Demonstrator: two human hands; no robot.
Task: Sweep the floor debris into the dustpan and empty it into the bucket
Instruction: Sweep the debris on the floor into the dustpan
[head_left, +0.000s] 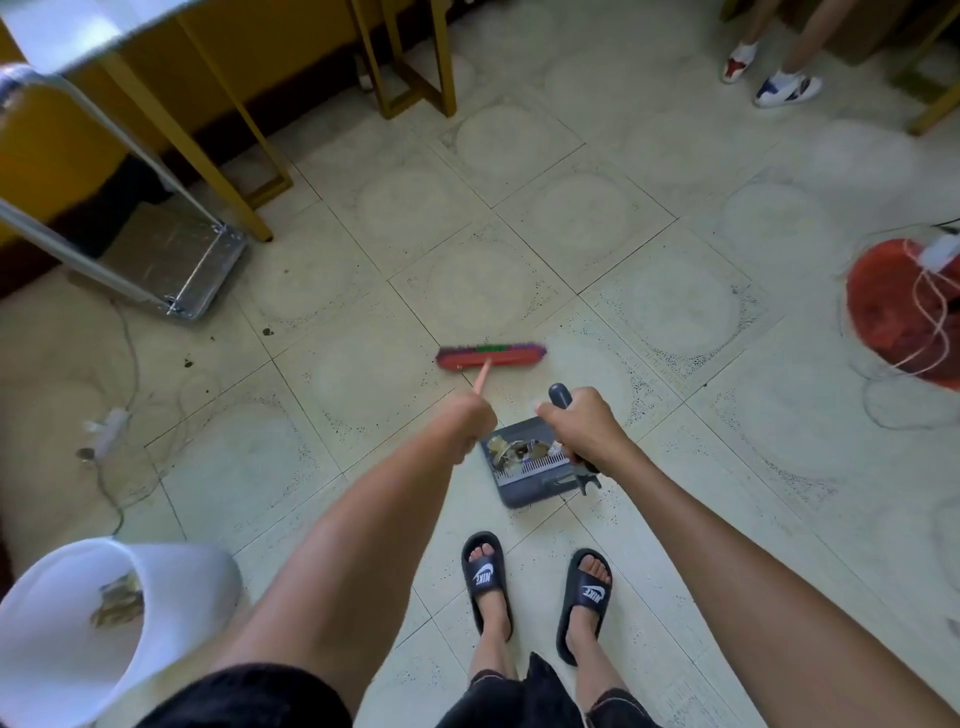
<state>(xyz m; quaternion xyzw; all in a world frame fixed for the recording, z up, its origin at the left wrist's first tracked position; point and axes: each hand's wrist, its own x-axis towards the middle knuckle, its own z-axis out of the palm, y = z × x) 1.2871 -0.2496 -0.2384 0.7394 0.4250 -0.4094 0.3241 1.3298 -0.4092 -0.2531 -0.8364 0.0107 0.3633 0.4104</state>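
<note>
L hand (470, 415) is fisting round the broom (491, 356) stick w/ head parked far-centre, R hand (582, 423) is clamping the dustpan (524, 480) handle to carry debris (511, 448) level, prob. toward the bucket (67, 629) near left.

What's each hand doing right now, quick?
Left hand: closed on the broom handle.
Right hand: closed on the dustpan handle; the pan holds debris.
</note>
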